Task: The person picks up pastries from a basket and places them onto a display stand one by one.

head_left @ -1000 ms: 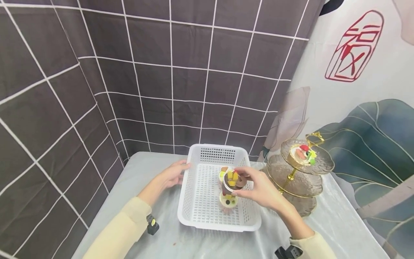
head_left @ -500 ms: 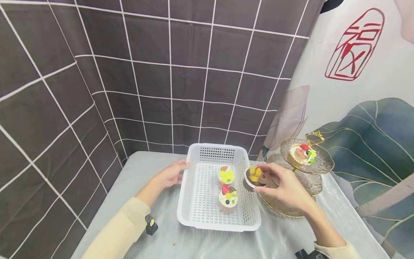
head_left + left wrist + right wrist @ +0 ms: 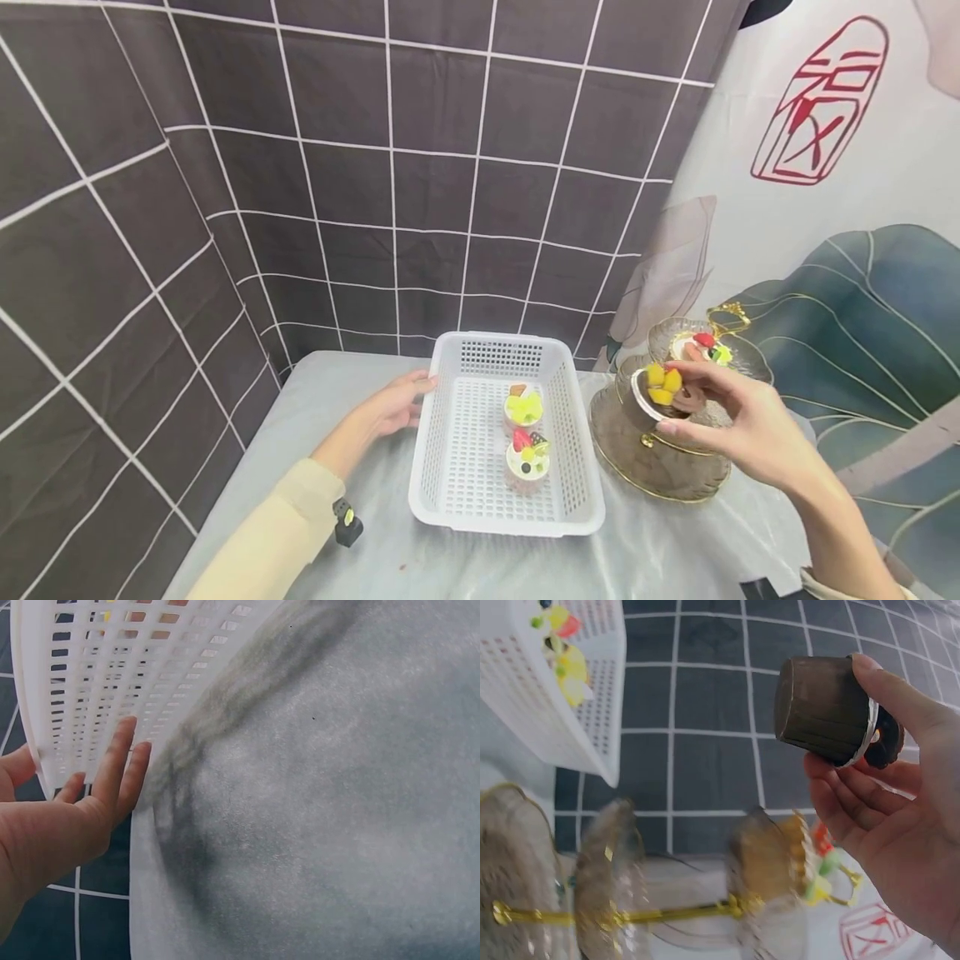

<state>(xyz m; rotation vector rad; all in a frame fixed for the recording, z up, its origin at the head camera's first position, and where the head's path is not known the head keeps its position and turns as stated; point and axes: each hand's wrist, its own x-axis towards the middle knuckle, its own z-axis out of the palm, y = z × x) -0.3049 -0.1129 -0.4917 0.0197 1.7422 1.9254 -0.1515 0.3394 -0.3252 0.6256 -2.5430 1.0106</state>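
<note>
My right hand (image 3: pixel 738 417) holds a chocolate cupcake (image 3: pixel 651 404) with yellow fruit cubes and brown cream on top, pinched between thumb and fingers. Its dark brown cup (image 3: pixel 817 709) lies tilted sideways in the right wrist view. In the head view it overlaps the middle of a three-tier cake stand (image 3: pixel 626 462) of glass plates with gold trim. My left hand (image 3: pixel 390 406) rests at the left side of a white plastic basket (image 3: pixel 422 467), with straight fingers (image 3: pixel 112 761) along the outer wall. Two cream-topped cupcakes stand inside: one with yellow fruit (image 3: pixel 523 408), another with a strawberry (image 3: pixel 527 465).
A fruit tart (image 3: pixel 688 346) with red and green toppings sits on the stand's top plate. A pale cloth (image 3: pixel 360 542) covers the table. Dark gridded cloth (image 3: pixel 435 208) hangs at the back and left, and a printed white cloth (image 3: pixel 900 183) at the right.
My right hand has lifted the chocolate cupcake out of the basket and carried it right, over to the cake stand. My left hand has stayed at the basket's side.
</note>
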